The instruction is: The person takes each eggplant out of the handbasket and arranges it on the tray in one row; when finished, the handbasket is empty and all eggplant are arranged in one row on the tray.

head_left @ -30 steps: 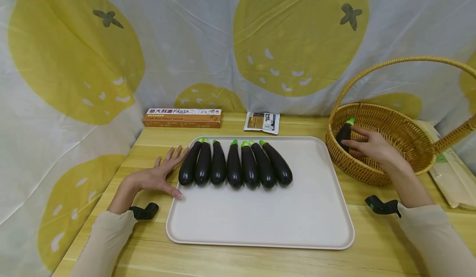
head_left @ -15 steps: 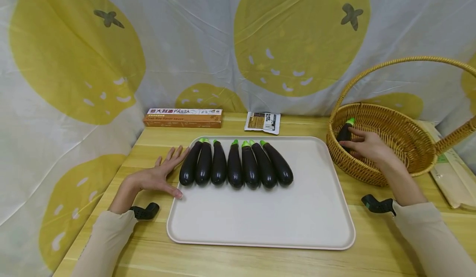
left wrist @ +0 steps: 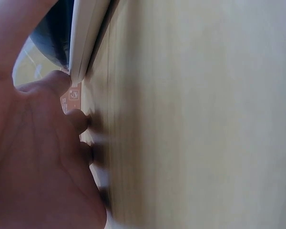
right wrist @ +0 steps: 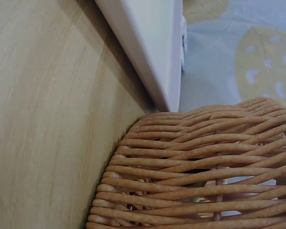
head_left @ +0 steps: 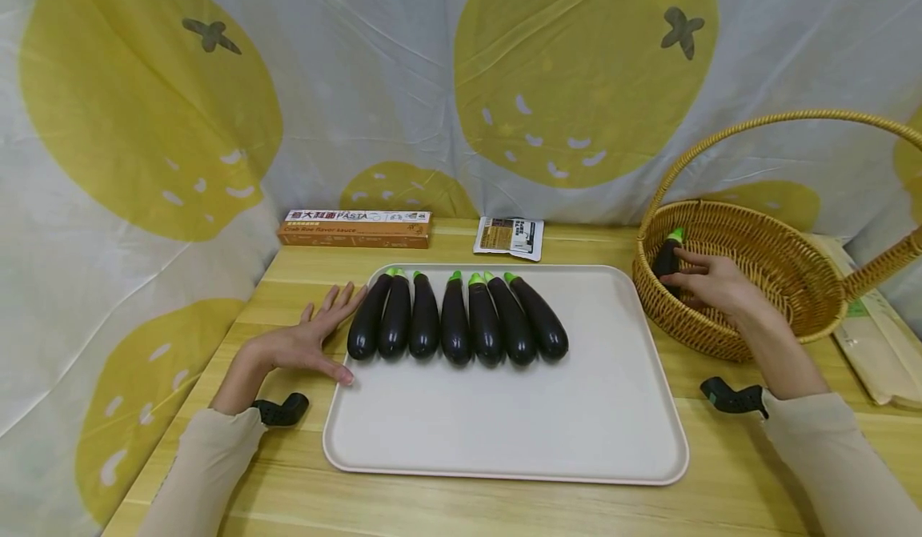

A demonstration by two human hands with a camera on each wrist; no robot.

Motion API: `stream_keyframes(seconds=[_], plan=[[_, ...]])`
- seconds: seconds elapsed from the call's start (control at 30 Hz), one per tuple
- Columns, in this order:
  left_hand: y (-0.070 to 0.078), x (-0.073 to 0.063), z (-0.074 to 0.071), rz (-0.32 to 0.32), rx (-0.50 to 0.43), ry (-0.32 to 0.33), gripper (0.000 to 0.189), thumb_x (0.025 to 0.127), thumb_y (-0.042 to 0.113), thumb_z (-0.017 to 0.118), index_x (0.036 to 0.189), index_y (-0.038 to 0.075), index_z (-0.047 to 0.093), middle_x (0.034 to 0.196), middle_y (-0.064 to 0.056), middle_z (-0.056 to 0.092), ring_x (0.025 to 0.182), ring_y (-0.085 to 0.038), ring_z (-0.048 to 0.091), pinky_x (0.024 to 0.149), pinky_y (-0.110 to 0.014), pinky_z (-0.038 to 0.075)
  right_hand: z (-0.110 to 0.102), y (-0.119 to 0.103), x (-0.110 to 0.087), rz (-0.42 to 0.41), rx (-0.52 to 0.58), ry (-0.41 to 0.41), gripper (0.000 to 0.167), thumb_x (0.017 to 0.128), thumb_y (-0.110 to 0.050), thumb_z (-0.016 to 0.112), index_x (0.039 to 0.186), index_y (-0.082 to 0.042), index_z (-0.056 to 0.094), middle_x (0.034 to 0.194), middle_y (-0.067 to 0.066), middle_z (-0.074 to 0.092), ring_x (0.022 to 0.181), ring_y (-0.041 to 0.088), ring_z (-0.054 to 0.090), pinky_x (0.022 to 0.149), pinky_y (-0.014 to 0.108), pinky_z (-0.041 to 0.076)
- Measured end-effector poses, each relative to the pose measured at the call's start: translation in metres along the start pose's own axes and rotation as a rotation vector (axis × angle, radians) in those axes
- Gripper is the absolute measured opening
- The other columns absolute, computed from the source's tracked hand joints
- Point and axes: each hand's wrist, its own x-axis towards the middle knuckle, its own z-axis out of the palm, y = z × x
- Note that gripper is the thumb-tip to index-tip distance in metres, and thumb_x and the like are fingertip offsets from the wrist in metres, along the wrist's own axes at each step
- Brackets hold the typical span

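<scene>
Several dark purple eggplants (head_left: 455, 325) with green stem ends lie side by side in a row on the white tray (head_left: 504, 429). My left hand (head_left: 306, 343) rests with fingers spread at the tray's left edge, thumb over the rim and index fingertip close to the leftmost eggplant. At the right, my right hand (head_left: 720, 287) reaches into the wicker basket (head_left: 687, 335) and holds another eggplant (head_left: 667, 262) between thumb and fingers, stem up against the basket's left inner wall. In the right wrist view, the basket's weave (right wrist: 195, 157) hides that hand almost wholly.
Behind the tray stand a pasta box (head_left: 353, 230) and a small flat packet (head_left: 508, 238). The basket's tall handle (head_left: 778, 115) arches over its opening. A beige paper package (head_left: 875, 353) lies right of the basket. A lemon-print curtain (head_left: 403, 81) hangs at the back and left.
My right forearm has shifted slightly left, while the hand stays in the basket at the eggplant. The left hand and the row on the tray have not moved.
</scene>
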Motion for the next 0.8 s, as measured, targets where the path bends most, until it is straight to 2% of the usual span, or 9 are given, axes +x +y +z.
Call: stream_keyframes(seconds=[0.13, 0.27, 0.33, 0.4, 0.43, 0.5, 0.57, 0.73, 0.8], plan=[[0.0, 0.0, 0.0, -0.002, -0.002, -0.002, 0.137, 0.075, 0.039, 0.092, 0.167, 0.015, -0.006, 0.169, -0.025, -0.025, 0.152, -0.051, -0.03, 0.113, -0.077, -0.022, -0.002, 0.001, -0.001, 0.011, -0.001, -0.019, 0.072, 0.108, -0.024, 0.052, 0.166, -0.009, 0.01, 0.149, 0.03, 0.046, 0.071, 0.001, 0.056, 0.064, 0.024, 0.055], [0.0, 0.0, 0.0, -0.005, -0.007, -0.004, 0.137, 0.075, 0.039, 0.092, 0.167, 0.015, -0.006, 0.169, -0.025, -0.025, 0.153, -0.05, -0.031, 0.114, -0.077, -0.023, -0.006, 0.002, -0.004, 0.0, -0.008, -0.033, 0.072, 0.109, -0.025, 0.052, 0.166, -0.009, 0.011, 0.157, 0.034, 0.036, 0.079, -0.001, 0.057, 0.07, 0.024, 0.058], [0.0, 0.0, 0.0, -0.006, -0.01, -0.005, 0.137, 0.075, 0.039, 0.092, 0.167, 0.015, -0.006, 0.169, -0.025, -0.026, 0.153, -0.05, -0.031, 0.114, -0.076, -0.023, -0.009, 0.004, -0.006, -0.018, -0.008, -0.038, 0.07, 0.109, -0.026, 0.051, 0.166, -0.008, 0.012, 0.151, 0.022, 0.052, 0.084, -0.001, 0.061, 0.074, 0.024, 0.06], [0.0, 0.0, 0.0, -0.006, -0.013, -0.006, 0.137, 0.075, 0.039, 0.092, 0.167, 0.015, -0.006, 0.169, -0.025, -0.026, 0.152, -0.05, -0.031, 0.114, -0.076, -0.023, -0.014, 0.006, -0.009, -0.043, 0.016, -0.051, 0.068, 0.11, -0.024, 0.049, 0.165, -0.006, 0.013, 0.133, 0.004, 0.069, 0.086, -0.002, 0.065, 0.078, 0.025, 0.062], [0.0, 0.0, 0.0, -0.006, -0.013, -0.006, 0.137, 0.075, 0.039, 0.092, 0.167, 0.015, -0.006, 0.169, -0.025, -0.026, 0.152, -0.05, -0.031, 0.114, -0.076, -0.023, -0.017, 0.006, -0.011, -0.06, 0.036, -0.056, 0.068, 0.11, -0.024, 0.048, 0.165, -0.005, 0.013, 0.132, -0.004, 0.069, 0.087, -0.003, 0.067, 0.079, 0.026, 0.062], [0.0, 0.0, 0.0, -0.008, -0.015, -0.006, 0.137, 0.076, 0.04, 0.092, 0.167, 0.015, -0.006, 0.169, -0.025, -0.026, 0.152, -0.05, -0.031, 0.114, -0.076, -0.023, -0.023, 0.008, -0.014, -0.083, 0.073, -0.069, 0.068, 0.111, -0.022, 0.048, 0.165, -0.003, 0.012, 0.117, -0.024, 0.068, 0.089, -0.007, 0.068, 0.082, 0.029, 0.063], [0.001, 0.0, 0.0, -0.009, -0.015, -0.005, 0.137, 0.076, 0.04, 0.092, 0.167, 0.015, -0.006, 0.169, -0.025, -0.025, 0.152, -0.05, -0.031, 0.114, -0.076, -0.023, -0.028, 0.01, -0.019, -0.105, 0.092, -0.077, 0.07, 0.111, -0.023, 0.049, 0.165, -0.001, 0.011, 0.11, -0.035, 0.062, 0.091, -0.009, 0.068, 0.083, 0.031, 0.064], [0.001, 0.0, 0.0, -0.01, -0.014, -0.005, 0.137, 0.076, 0.04, 0.092, 0.167, 0.014, -0.006, 0.169, -0.026, -0.025, 0.153, -0.05, -0.031, 0.114, -0.077, -0.022, -0.042, 0.018, -0.034, -0.138, 0.065, -0.045, 0.07, 0.11, -0.027, 0.052, 0.165, -0.003, 0.016, 0.112, -0.043, 0.052, 0.094, -0.009, 0.069, 0.083, 0.029, 0.063], [0.001, 0.0, 0.0, -0.011, -0.012, -0.005, 0.137, 0.076, 0.04, 0.092, 0.167, 0.014, -0.006, 0.169, -0.026, -0.025, 0.153, -0.05, -0.031, 0.114, -0.077, -0.022, -0.046, 0.021, -0.04, -0.161, 0.04, -0.027, 0.068, 0.11, -0.026, 0.052, 0.165, -0.005, 0.018, 0.131, -0.028, 0.057, 0.096, -0.011, 0.067, 0.082, 0.027, 0.062]])
